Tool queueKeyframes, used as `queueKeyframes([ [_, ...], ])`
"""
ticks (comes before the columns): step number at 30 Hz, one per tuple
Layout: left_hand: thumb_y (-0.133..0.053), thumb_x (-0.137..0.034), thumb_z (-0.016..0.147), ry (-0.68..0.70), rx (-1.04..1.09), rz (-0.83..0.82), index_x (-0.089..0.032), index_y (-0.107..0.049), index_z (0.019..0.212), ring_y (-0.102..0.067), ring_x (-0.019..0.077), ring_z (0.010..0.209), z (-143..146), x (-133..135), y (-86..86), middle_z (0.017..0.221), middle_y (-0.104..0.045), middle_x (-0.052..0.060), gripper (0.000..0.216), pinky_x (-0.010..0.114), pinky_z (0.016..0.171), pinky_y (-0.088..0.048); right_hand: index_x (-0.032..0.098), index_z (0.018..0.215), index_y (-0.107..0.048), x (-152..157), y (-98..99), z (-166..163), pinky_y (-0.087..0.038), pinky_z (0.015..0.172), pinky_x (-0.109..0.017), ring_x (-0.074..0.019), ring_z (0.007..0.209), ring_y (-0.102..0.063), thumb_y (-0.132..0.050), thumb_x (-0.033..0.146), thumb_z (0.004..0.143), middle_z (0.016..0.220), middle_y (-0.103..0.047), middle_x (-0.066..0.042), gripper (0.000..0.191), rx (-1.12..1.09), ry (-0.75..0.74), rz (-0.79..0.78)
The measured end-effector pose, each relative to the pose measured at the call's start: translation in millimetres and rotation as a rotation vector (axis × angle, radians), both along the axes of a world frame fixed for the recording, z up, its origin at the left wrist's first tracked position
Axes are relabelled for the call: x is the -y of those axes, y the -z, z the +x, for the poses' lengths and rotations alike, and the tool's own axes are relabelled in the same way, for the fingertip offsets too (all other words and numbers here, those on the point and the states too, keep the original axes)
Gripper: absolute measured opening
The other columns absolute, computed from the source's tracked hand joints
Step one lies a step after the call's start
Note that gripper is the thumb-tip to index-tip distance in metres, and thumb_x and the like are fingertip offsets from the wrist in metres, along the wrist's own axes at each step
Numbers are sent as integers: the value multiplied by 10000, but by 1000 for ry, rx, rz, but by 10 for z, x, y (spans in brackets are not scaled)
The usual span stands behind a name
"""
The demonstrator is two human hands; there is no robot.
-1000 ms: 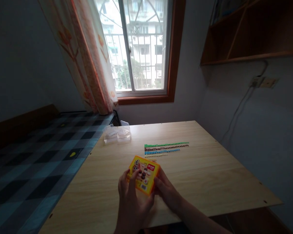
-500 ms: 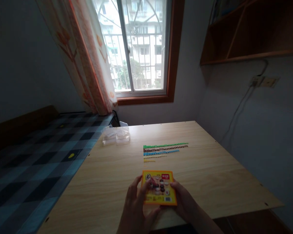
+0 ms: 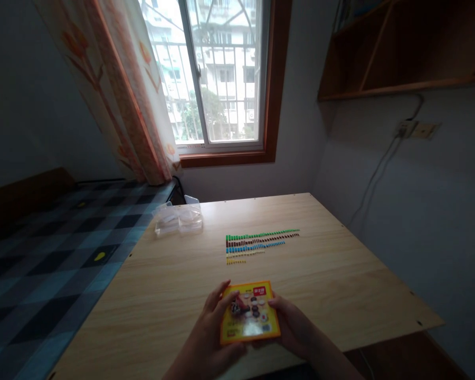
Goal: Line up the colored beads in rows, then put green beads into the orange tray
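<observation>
Between my two hands is a flat yellow box (image 3: 247, 322) with an orange edge, its printed face showing round black and white game pieces. My left hand (image 3: 211, 324) grips its left side, with fingers over the top left corner and the thumb by the lower edge. On the right side my right hand (image 3: 295, 324) holds it, thumb on the face; the fingers behind are hidden. Beyond the box lie rows of small pieces: green (image 3: 261, 235), dark brown (image 3: 257, 242), blue (image 3: 253, 248), pale (image 3: 247, 254) and yellow (image 3: 235, 262).
Clear plastic boxes (image 3: 179, 219) stand at the far left of the wooden table (image 3: 320, 274). A bed with a checked cover (image 3: 75, 253) is to the left. A shelf (image 3: 380, 89) hangs on the right wall above a socket with a cable (image 3: 406, 128).
The yellow box has tilted and turned a little in my hands and sits slightly lower and further left in view. The whole view has shifted a little; the rows look unchanged.
</observation>
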State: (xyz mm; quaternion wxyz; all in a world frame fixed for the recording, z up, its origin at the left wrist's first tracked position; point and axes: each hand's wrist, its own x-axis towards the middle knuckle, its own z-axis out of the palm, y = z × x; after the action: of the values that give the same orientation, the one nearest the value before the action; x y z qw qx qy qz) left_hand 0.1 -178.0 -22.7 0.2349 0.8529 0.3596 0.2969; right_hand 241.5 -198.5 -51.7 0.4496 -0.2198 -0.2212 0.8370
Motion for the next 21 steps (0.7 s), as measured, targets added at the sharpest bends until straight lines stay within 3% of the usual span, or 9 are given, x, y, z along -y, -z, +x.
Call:
queueKeyframes([
  [12,-720,-482,820,-6,52,-64,-315,-464,1470,-439,357,1394,-24,-20,78,1530,-418,149,719,521,1102,-459,305,1442,-388,31,-170,-12,-603,696,-440,-332,1027,-698,-685,408,861,1353,-625,-142,661,7,55,-49],
  [17,-837,-495,684,24,-60,-31,-330,-460,1475,-379,406,1422,-10,-19,63,1583,-355,147,891,574,1110,-432,180,1401,-468,15,-88,39,-592,729,-452,-354,1056,-694,-650,483,879,1337,-628,-202,630,2,-5,-51],
  [21,-836,-299,669,-2,-68,-59,-336,-484,1449,-374,383,1433,16,-9,36,1584,-353,127,857,544,1122,-434,103,1374,-530,-17,-58,70,-573,792,-445,-344,1052,-702,-568,603,901,1313,-641,-227,689,-26,-90,-63],
])
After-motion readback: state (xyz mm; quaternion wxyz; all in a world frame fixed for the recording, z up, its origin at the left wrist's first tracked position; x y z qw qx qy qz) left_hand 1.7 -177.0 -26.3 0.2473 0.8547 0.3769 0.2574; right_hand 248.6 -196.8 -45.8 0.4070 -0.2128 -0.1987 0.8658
